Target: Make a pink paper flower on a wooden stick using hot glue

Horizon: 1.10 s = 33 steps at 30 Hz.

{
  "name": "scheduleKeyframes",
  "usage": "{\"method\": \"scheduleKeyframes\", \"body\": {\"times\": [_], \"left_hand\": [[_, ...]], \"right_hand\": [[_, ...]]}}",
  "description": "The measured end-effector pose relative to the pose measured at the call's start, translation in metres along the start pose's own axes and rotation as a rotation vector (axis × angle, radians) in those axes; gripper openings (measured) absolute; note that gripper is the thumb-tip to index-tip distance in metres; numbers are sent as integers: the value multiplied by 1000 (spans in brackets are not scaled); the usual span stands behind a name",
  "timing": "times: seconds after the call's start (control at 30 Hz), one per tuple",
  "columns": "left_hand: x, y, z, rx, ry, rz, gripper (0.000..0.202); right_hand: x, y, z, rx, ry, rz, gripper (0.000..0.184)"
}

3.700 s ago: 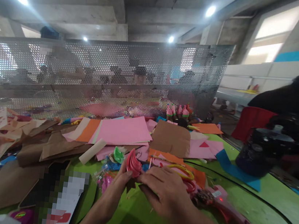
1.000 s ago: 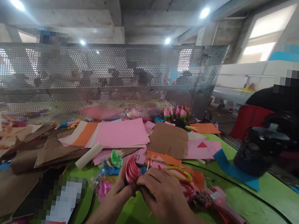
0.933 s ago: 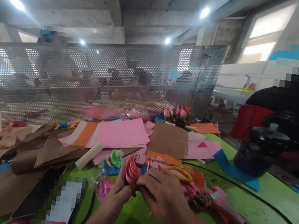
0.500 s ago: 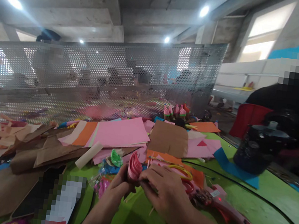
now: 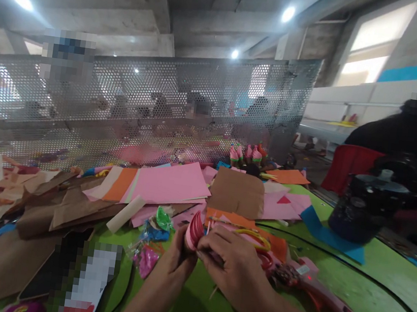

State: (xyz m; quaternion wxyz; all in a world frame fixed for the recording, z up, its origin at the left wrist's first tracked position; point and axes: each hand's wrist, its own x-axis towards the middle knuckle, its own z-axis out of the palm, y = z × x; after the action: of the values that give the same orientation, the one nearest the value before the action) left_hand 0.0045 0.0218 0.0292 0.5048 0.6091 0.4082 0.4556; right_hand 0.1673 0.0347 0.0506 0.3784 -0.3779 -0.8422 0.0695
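Observation:
A small pink paper ice cream (image 5: 194, 230), built of layered curved strips, stands upright between my hands above the green table. My left hand (image 5: 176, 262) is wrapped round its lower part, which the fingers mostly hide. With fingers pinched together, my right hand (image 5: 232, 254) presses at its lower right edge; whether a loose strip is between the fingertips is hidden. A pink glue gun (image 5: 342, 309) with a lit red light lies to the right of my right hand. Near my left hand are a plastic bag with a magenta piece (image 5: 146, 260) and a crumpled green piece (image 5: 164, 219).
Pink sheets (image 5: 172, 182) and brown card (image 5: 237, 193) lie behind my hands. Similar pink ice creams (image 5: 257, 154) stand at the back by a perforated metal screen (image 5: 142, 101). A black cable (image 5: 319, 246) crosses right, near a dark jug (image 5: 363, 207). People sit beyond.
Both hands and the pink ice cream have shifted slightly right. My left hand has turned a little, and the right fingers stay pinched at the paper's edge.

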Motion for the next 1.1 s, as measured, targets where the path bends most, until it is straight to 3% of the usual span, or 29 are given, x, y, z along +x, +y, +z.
{"method": "scheduleKeyframes", "body": {"times": [0.27, 0.63, 0.83, 1.1], "left_hand": [[1, -1, 2, 31, -30, 78, 44], [-1, -5, 4, -21, 0, 2, 52], [1, -10, 5, 7, 37, 20, 48], [5, -12, 6, 38, 34, 64, 44]], "right_hand": [[-1, 2, 0, -30, -79, 19, 10], [-3, 5, 3, -149, -59, -126, 11], [-2, 2, 1, 30, -16, 30, 12], [1, -2, -1, 111, 50, 164, 17]]}}
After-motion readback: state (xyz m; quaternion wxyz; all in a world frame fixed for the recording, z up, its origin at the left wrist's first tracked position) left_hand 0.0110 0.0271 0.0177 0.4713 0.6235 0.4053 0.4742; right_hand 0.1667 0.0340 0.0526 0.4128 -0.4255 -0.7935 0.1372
